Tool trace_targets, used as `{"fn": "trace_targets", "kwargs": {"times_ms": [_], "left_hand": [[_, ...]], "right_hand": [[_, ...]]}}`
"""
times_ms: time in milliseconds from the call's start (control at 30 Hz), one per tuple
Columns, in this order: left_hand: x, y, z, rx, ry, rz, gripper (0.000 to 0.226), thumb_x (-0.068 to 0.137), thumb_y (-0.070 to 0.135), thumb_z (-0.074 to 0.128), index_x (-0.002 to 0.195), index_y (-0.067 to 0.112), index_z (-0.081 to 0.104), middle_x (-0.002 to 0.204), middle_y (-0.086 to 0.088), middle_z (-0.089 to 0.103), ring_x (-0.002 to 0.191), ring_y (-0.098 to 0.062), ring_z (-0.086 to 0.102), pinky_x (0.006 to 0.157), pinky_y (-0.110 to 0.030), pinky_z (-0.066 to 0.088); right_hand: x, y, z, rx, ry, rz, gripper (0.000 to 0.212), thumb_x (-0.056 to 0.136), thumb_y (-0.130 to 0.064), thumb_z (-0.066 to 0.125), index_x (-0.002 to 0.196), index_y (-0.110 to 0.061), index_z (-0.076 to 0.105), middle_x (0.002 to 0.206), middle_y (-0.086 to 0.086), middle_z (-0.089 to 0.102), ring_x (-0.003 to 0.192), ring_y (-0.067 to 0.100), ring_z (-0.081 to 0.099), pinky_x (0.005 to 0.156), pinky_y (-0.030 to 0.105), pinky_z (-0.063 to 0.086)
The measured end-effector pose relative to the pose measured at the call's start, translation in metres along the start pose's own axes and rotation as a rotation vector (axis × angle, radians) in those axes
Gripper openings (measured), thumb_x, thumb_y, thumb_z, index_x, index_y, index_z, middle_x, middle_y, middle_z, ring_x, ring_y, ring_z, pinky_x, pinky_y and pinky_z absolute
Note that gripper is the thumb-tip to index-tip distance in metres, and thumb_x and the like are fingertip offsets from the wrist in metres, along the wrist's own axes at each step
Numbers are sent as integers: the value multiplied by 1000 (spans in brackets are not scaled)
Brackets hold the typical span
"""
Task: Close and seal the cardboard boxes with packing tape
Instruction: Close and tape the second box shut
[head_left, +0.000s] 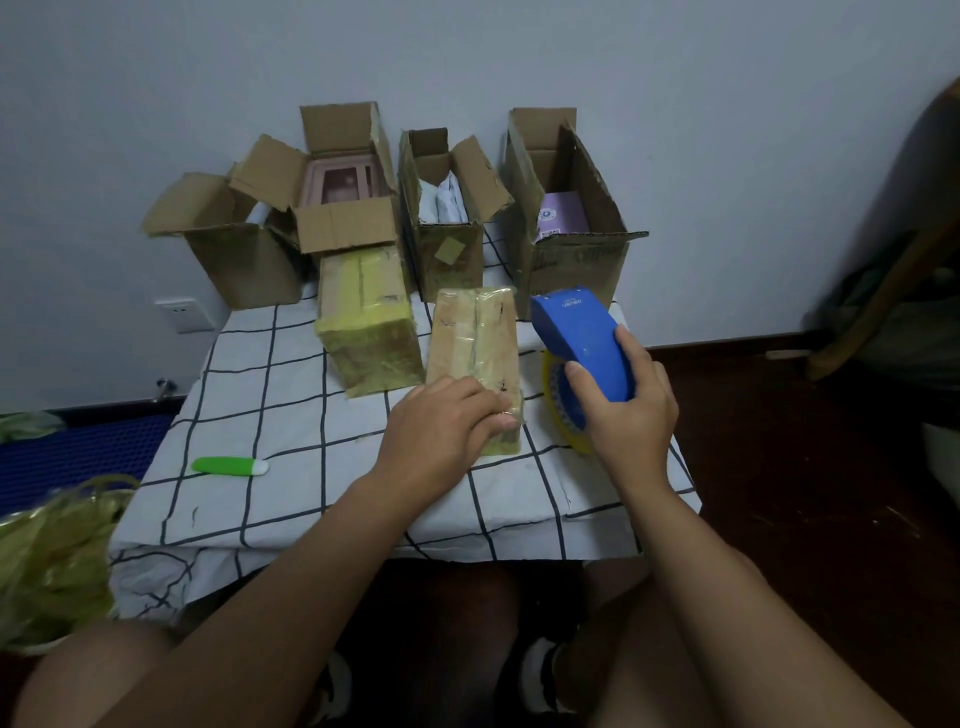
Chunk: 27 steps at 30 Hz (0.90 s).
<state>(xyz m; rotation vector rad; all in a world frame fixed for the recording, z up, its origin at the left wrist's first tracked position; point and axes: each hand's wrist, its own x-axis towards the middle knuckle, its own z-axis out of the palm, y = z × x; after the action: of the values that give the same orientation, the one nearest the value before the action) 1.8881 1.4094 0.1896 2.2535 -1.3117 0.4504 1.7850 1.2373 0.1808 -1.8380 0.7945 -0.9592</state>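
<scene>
Left hand (441, 421) lies flat on the near end of the taped box (475, 358), fingers straight and together. Right hand (631, 410) grips the blue dispenser (582, 345) (tape roll (563, 415) underneath), just right of the box on the checked cloth (270, 395). Open boxes (563, 208) stand behind.

dispenser (584, 348) blue | cloth (270, 374) white (black grid) | cutter (230, 465) green

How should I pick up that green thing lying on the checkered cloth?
Take the green cutter around its middle, coming straight down from above. It lies flat and lengthwise on the checkered cloth, long and slim, with open space on both long sides, so thumb and fingers can pinch across its narrow width. Nothing touches it; the left hand is nearest.
</scene>
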Motion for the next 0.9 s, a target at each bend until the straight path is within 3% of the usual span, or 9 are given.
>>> {"fn": "trace_targets", "kwargs": {"times_ms": [200, 333, 500, 633, 800, 900], "left_hand": [[2, 7, 6, 10, 53, -28, 38, 87, 55, 51, 90, 25, 75, 83, 11, 65, 78, -18, 60, 69, -26, 33], [-1, 7, 13, 44, 84, -24, 35, 85, 55, 54, 85, 24, 70, 81, 10, 62, 76, -18, 57, 68, -28, 32], [0, 7, 21, 108, 132, 15, 32, 84, 50, 58, 84, 20, 68, 79, 6, 59, 73, -21, 54, 65, -29, 32], [-1, 8, 18, 84, 123, 12, 44, 83, 63, 57, 85, 21, 69, 79, 8, 61, 75, -16, 54, 66, -30, 36], [1, 13, 20, 129, 155, -13, 38, 91, 51, 52, 78, 19, 66, 74, 6, 59, 72, -20, 54, 64, -32, 36], [0, 11, 23, 178, 149, 10, 33, 90, 49, 56, 80, 19, 65, 75, 6, 58, 72, -20, 53, 64, -31, 33]], "right_hand": [[1, 3, 0, 8, -1, -12, 64, 84, -39, 76, 142, -30, 51, 108, -7, 49, 99, 8, 51, 80, 16, 41], [0, 3, -1, 14, -1, -17, 65, 83, -39, 77, 143, -30, 51, 106, -8, 48, 98, 7, 50, 79, 13, 40], [-1, 4, -2, 27, -7, -17, 65, 83, -39, 76, 143, -31, 50, 104, -11, 46, 99, 8, 51, 84, 24, 46], [-1, 5, -3, 19, -7, -24, 66, 83, -39, 77, 143, -30, 50, 106, -9, 48, 96, 4, 49, 79, 15, 42], [-1, 7, -2, 25, -12, -36, 67, 83, -40, 77, 144, -31, 50, 106, -10, 46, 95, -9, 48, 79, 15, 43], [-2, 7, -3, 24, -13, -40, 67, 83, -40, 77, 144, -31, 49, 106, -10, 46, 95, -9, 48, 79, 16, 43]]}}
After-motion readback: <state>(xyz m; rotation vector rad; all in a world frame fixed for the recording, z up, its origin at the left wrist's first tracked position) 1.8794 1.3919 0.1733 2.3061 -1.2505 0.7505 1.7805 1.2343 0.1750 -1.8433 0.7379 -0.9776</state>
